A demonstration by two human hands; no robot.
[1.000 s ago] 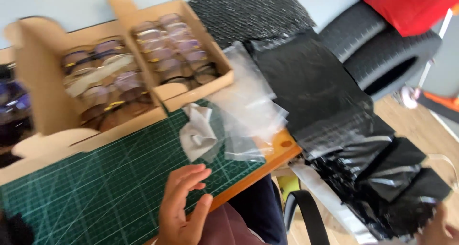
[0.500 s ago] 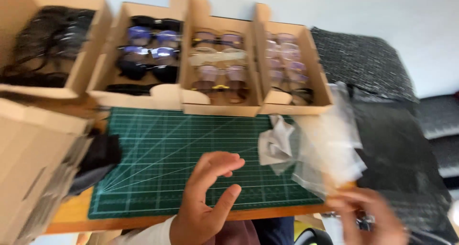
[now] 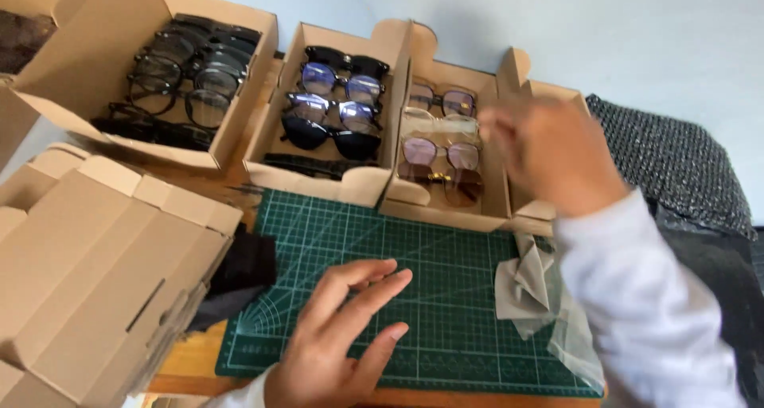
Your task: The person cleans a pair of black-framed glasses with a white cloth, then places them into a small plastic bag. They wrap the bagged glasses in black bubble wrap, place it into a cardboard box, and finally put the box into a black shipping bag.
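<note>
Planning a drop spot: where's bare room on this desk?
Free: the green cutting mat between the left hand and the boxes of glasses, left of the grey cloth. Crowded: box row behind, big carton left, right hand over the far-right box.

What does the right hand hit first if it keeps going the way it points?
Likely the cardboard box of tinted glasses just ahead: the blurred right hand is raised, fingers toward its right wall. Depth is unclear; it may pass above the box.
</note>
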